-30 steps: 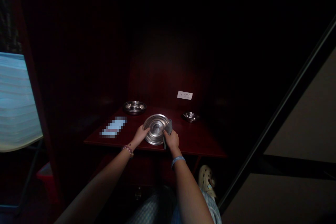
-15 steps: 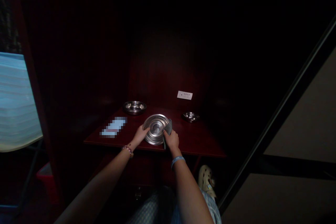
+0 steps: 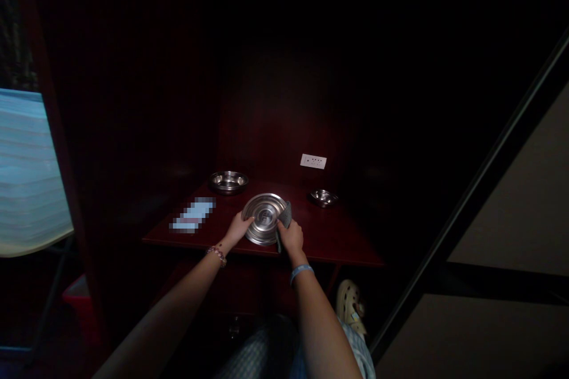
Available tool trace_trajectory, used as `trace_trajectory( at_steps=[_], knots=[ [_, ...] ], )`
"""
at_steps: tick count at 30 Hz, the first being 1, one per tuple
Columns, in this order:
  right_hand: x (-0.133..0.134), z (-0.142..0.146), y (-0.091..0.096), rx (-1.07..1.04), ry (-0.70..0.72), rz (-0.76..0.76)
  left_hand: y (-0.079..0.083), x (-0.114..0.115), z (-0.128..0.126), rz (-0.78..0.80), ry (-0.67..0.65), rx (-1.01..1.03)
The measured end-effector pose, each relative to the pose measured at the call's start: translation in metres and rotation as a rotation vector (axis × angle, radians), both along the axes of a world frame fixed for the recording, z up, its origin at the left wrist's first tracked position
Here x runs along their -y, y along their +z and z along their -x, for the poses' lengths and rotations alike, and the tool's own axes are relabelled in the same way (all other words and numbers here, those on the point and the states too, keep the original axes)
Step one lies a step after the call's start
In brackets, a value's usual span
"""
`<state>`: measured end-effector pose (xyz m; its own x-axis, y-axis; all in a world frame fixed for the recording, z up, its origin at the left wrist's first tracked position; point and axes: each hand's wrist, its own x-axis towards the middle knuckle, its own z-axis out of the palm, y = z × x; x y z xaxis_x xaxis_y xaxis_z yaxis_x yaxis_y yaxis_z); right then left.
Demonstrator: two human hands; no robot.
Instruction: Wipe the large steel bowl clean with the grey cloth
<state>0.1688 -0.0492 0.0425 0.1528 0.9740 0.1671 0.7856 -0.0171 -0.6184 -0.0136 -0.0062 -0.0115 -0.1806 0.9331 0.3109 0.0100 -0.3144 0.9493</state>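
Observation:
A round stainless steel dish (image 3: 265,217) is tilted up near the front edge of the dark red desk (image 3: 331,234). My left hand (image 3: 237,228) grips its left rim, thumb on the face and the other fingers hidden behind. At the right rim, my right hand (image 3: 291,234) is closed on a grey cloth (image 3: 285,214) folded over the metal. Behind the dish to the left stands a shallow steel bowl (image 3: 228,182); a smaller steel bowl (image 3: 323,198) sits at the back right.
A pixelated pale rectangle (image 3: 194,215) lies on the desk's left side. A white power socket (image 3: 313,161) is on the back wall. Below are a beige clog (image 3: 349,302) at the right and a red bin (image 3: 80,302) at the left, near a pale blue chair (image 3: 31,172).
Almost nothing differs. Both hands keep their hold on the dish and the cloth, and the view has shifted only very slightly.

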Motion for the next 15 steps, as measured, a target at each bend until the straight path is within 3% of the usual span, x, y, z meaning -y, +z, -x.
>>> trace_trajectory(
  at_steps=[15],
  knots=[
    [0.0009,0.0005,0.0004,0.005,-0.007,-0.003,0.0011,-0.0003,-0.0022,-0.024,0.092,-0.113]
  ],
)
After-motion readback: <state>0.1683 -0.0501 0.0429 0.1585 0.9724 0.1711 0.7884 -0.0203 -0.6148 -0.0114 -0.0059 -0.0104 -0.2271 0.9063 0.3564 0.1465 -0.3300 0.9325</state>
